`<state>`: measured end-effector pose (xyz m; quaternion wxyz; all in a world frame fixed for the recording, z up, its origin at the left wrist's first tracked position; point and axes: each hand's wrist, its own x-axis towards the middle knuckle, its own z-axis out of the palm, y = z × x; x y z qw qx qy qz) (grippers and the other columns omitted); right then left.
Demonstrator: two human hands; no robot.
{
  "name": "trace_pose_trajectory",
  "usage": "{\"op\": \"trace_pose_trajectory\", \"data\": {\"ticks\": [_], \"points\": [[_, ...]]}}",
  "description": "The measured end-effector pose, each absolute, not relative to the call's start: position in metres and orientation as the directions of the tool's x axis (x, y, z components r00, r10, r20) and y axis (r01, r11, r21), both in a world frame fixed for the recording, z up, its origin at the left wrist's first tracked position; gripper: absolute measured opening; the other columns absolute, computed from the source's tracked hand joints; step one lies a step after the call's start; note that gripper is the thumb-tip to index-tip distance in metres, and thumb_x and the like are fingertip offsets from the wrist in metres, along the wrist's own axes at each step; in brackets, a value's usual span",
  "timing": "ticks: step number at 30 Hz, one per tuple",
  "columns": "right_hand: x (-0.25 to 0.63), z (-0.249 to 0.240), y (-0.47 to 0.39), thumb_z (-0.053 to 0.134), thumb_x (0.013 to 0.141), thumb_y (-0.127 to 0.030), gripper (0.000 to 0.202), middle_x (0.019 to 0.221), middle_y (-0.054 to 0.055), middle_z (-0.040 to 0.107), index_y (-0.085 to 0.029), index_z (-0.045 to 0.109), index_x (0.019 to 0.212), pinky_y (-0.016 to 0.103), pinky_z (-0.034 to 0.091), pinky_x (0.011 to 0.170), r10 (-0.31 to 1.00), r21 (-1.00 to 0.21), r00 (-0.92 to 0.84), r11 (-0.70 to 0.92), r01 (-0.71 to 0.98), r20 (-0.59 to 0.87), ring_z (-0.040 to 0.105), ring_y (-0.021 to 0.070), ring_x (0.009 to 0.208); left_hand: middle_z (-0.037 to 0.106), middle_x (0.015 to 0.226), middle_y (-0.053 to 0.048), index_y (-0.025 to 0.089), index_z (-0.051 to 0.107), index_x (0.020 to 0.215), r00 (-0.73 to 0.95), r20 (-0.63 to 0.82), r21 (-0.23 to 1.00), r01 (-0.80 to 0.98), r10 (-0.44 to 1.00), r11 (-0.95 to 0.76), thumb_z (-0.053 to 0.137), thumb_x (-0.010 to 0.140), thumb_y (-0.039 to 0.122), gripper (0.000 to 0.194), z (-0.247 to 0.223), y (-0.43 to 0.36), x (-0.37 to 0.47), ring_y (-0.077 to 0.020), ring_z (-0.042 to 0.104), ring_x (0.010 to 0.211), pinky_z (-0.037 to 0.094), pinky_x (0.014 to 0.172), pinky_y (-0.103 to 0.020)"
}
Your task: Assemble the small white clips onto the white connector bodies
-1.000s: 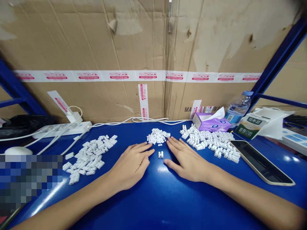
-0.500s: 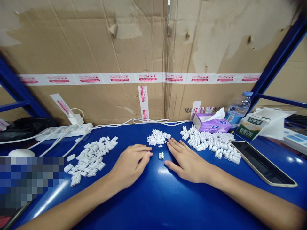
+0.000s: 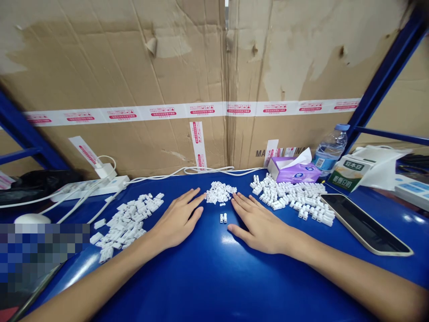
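My left hand rests open on the blue table, fingers stretched toward a small heap of tiny white plastic parts. On the other side of that heap my right hand lies flat and open, its fingertips close to the heap's right edge. Between the two hands sits a single white wire connector, touched by neither. A pile of flat white plastic pieces spreads left of my left hand. Beyond my right hand lies a larger pile of white connectors.
A phone lies at the right. Behind the right pile stand a purple tissue pack, a water bottle and a green-and-white carton. At back left is a power strip with white cables. Cardboard walls the back.
My left hand has moved a little left and forward, and its fingers have spread out flat. The right hand stays in place. The view has shifted slightly.
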<state>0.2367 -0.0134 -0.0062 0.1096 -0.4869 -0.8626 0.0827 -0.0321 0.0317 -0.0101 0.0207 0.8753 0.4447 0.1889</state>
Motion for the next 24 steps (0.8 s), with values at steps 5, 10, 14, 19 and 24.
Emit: {"op": "trace_pose_trajectory", "data": {"ticks": [5,10,14,19,24], "points": [[0.237,-0.009,-0.013,0.037,0.101,-0.063,0.083,0.164,0.022,0.024,-0.003,0.033,0.158,0.057,0.018,0.126,0.854,-0.260,-0.502,0.519,0.814,0.135,0.019,0.0351,0.154,0.061,0.145,-0.012,0.021,0.070,0.130,0.517,0.377,0.187,0.770,0.768,-0.610,0.048,0.102,0.035,0.038,-0.007,0.033,-0.032,-0.0327,0.054,0.135,0.041,0.112,-0.061],[0.237,-0.008,-0.013,0.038,0.101,-0.063,0.083,0.164,0.022,0.024,-0.004,0.031,0.159,0.057,0.017,0.126,0.859,-0.256,-0.499,0.511,0.820,0.116,0.018,0.0346,0.155,0.074,0.124,-0.007,0.023,0.079,0.104,0.501,0.424,0.214,0.754,0.754,-0.621,0.056,0.096,0.029,0.025,-0.001,0.036,-0.033,-0.0304,0.066,0.117,0.050,0.103,-0.054],[0.236,-0.006,-0.013,0.037,0.101,-0.063,0.085,0.165,0.022,0.022,-0.001,0.029,0.158,0.056,0.016,0.127,0.862,-0.260,-0.499,0.505,0.823,0.095,0.016,0.0347,0.155,0.079,0.112,-0.005,0.023,0.079,0.102,0.514,0.425,0.227,0.736,0.745,-0.638,0.058,0.094,0.025,0.023,-0.001,0.038,-0.033,-0.0285,0.070,0.108,0.052,0.096,-0.050],[0.237,-0.005,-0.014,0.043,0.100,-0.061,0.082,0.164,0.024,0.027,-0.002,0.034,0.157,0.057,0.018,0.126,0.856,-0.279,-0.499,0.515,0.810,0.132,0.021,0.0356,0.154,0.080,0.101,-0.003,0.025,0.078,0.092,0.533,0.425,0.239,0.713,0.731,-0.659,0.059,0.095,0.024,0.020,0.001,0.035,-0.029,-0.0268,0.070,0.100,0.051,0.089,-0.046],[0.233,-0.002,-0.011,0.046,0.101,-0.054,0.066,0.156,0.022,0.046,-0.007,0.053,0.147,0.058,0.027,0.122,0.848,-0.277,-0.490,0.529,0.802,0.202,0.036,0.0376,0.148,0.078,0.094,-0.001,0.025,0.076,0.085,0.519,0.394,0.312,0.701,0.758,-0.642,0.062,0.091,0.021,0.016,0.004,0.030,-0.024,-0.0269,0.068,0.096,0.047,0.088,-0.048]]}}
